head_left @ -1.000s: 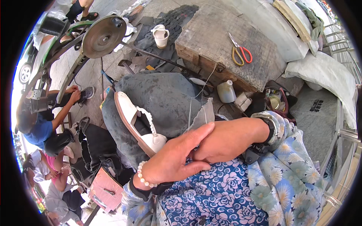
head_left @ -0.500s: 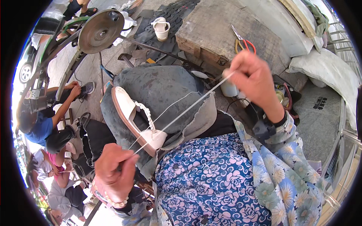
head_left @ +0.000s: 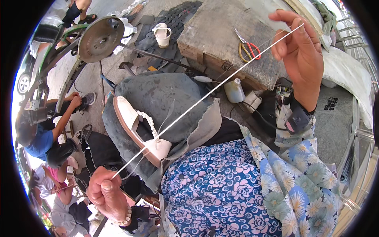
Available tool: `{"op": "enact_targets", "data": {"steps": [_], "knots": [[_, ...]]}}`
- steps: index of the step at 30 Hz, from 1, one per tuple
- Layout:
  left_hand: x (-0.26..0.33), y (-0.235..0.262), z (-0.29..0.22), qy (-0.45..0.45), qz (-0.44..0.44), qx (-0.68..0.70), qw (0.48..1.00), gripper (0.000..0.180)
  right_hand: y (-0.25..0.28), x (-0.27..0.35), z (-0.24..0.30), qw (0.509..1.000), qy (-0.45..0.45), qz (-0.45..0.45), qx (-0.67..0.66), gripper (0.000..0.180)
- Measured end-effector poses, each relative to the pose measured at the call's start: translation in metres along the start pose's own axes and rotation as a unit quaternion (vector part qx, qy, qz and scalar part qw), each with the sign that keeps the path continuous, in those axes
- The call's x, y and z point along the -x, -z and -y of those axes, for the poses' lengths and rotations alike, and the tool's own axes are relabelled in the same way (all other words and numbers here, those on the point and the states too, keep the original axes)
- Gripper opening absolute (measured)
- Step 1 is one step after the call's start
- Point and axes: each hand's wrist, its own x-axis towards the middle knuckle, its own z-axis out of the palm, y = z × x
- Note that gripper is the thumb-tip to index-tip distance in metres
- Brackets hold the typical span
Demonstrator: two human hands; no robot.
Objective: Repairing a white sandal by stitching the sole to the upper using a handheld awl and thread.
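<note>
White thread (head_left: 205,96) stretched taut between left hand (head_left: 106,193) and right hand (head_left: 300,51).

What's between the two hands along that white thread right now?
In the head view, the taut white thread runs from the left hand through the white sandal on the grey lap cloth up to the right hand.

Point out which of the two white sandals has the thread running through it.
The white sandal lying on the grey cloth over the person's lap; the taut thread passes through it between both hands. The other sandal sits far off on the ground, untouched.
</note>
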Motion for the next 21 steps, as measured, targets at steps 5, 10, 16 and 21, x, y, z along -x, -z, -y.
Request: {"op": "enact_targets", "data": {"steps": [5, 10, 16, 21], "knots": [[0.007, 0.016, 0.010, -0.075, -0.055, -0.013, 0.996, 0.033, -0.018, 0.012, -0.004, 0.993, -0.101, -0.065, 0.022, 0.025], [0.005, 0.008, -0.016, -0.067, 0.037, -0.046, 0.996, 0.009, -0.004, 0.020, -0.004, 0.952, 0.038, -0.091, 0.288, 0.019], [-0.002, 0.026, -0.022, -0.109, 0.054, -0.192, 0.974, 0.008, -0.010, -0.001, -0.007, 0.911, 0.126, -0.020, 0.391, 0.020], [0.003, 0.037, -0.019, -0.100, -0.017, -0.124, 0.987, 0.008, -0.012, -0.007, -0.026, 0.897, 0.127, 0.032, 0.423, 0.019]]}}
